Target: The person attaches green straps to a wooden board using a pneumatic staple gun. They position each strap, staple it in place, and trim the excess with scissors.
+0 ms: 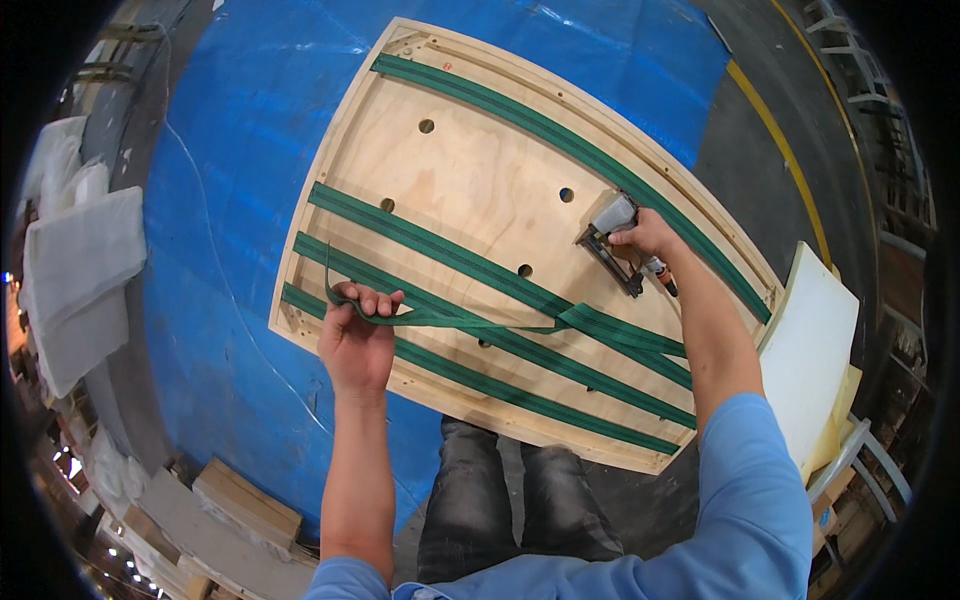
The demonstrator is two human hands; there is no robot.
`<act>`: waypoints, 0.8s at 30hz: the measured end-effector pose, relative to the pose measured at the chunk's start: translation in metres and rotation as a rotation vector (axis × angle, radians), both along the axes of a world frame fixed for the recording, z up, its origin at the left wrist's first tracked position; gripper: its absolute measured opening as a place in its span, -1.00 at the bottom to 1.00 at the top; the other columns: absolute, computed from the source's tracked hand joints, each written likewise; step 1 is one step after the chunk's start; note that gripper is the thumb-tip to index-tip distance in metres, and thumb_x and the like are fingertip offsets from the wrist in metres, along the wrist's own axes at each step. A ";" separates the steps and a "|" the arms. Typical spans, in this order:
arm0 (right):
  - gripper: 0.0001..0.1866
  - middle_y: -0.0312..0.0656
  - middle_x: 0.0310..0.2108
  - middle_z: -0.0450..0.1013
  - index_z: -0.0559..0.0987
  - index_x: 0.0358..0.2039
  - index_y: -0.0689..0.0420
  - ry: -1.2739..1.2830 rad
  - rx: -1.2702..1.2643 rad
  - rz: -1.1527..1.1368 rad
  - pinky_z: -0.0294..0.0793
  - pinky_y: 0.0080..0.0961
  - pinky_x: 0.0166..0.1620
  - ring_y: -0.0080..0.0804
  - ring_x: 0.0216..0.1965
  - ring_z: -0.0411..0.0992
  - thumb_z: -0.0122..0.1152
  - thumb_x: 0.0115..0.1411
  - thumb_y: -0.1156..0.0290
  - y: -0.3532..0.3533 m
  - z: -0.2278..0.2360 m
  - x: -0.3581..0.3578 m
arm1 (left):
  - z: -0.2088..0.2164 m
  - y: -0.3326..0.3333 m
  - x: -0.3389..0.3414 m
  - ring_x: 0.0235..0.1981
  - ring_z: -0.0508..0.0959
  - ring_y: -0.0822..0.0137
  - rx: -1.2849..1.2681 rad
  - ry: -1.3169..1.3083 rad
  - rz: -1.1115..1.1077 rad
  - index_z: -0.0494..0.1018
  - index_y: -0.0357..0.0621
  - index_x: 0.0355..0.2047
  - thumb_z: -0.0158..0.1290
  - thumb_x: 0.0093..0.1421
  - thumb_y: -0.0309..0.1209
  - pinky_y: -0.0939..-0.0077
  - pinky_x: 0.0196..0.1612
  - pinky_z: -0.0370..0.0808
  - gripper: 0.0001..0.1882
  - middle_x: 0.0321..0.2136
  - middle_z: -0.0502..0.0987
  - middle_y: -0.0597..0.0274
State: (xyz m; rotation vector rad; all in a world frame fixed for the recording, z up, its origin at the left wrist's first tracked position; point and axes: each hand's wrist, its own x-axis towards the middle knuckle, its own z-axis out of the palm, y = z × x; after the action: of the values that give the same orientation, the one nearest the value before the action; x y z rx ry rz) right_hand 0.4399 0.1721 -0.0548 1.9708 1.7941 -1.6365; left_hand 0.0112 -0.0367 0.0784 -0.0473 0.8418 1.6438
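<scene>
A wooden frame with a plywood panel [470,180] lies before me, tilted in view, with several round holes through the panel. Dark green webbing straps [450,240] run lengthwise across it. My left hand [360,340] is closed around the free end of a loose green webbing strap [460,321]; its tail sticks up past the fingers. This strap folds over near the panel's right part. In my right hand [648,236] is a grey and black staple gun [612,216], held above the panel between the upper strap and the middle ones. An orange fitting shows at its handle.
Blue sheeting [240,130] covers the floor under and left of the frame, with a thin pale line lying across it. White foam pieces [85,240] are stacked at the left. A cardboard box [245,505] stands lower left. Beside the frame's right end leans a white foam slab [810,350].
</scene>
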 end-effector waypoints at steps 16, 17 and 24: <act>-0.52 -0.02 -0.29 0.62 0.67 -0.29 0.23 -0.075 -0.246 0.399 0.50 -0.22 -0.08 -0.12 -0.23 0.56 0.36 0.19 -0.03 -0.098 0.073 -0.026 | 0.053 0.024 0.008 -0.35 0.45 0.17 0.107 0.154 -0.031 0.41 -0.14 -0.33 -0.15 0.18 -0.46 0.15 0.08 0.43 -0.87 -0.43 0.44 0.17; -0.55 -0.06 -0.32 0.62 0.67 -0.31 0.22 -0.006 -0.350 0.391 0.50 -0.24 -0.11 -0.18 -0.27 0.56 0.35 0.21 0.00 -0.105 0.078 -0.026 | 0.055 0.024 0.004 -0.36 0.46 0.18 0.160 0.214 -0.172 0.43 -0.17 -0.35 -0.12 0.15 -0.47 0.19 0.02 0.46 -0.86 -0.43 0.46 0.16; -0.71 -0.22 -0.61 0.51 0.58 -0.34 0.19 0.780 -0.354 -0.461 0.49 -0.50 -0.35 -0.45 -0.55 0.48 0.28 0.31 0.20 -0.075 0.131 -0.012 | 0.069 -0.024 0.039 -0.35 0.63 -0.07 0.374 1.286 -1.707 0.55 -0.06 -0.05 0.05 0.05 -0.45 0.15 -0.21 0.56 -0.60 -0.46 0.60 -0.14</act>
State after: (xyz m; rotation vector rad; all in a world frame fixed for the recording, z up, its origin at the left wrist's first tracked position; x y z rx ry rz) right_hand 0.4284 0.0972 0.0765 1.7858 1.0325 -2.9257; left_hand 0.0506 -0.0610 0.1472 1.6483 0.9125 -0.0510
